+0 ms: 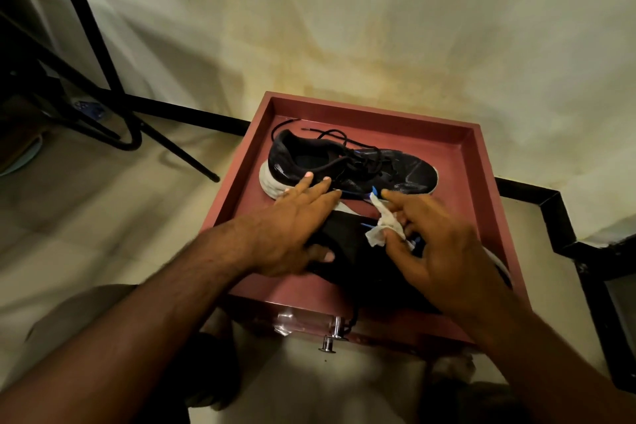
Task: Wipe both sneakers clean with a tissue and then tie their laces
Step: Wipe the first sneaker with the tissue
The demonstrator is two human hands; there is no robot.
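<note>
Over near sneaker (361, 251), left hand (292, 234) fingers spread, right hand (444, 251) pinching tissue (383, 224)

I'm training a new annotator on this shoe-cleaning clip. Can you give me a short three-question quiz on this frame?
1. True or false: the far sneaker has its laces tied.
2. Which of the hands holds the tissue? A) left hand B) right hand
3. What do both sneakers sit on?

Key:
1. False; its laces lie loose.
2. B.
3. The red tray-topped table; the near sneaker lies under both hands.
</note>
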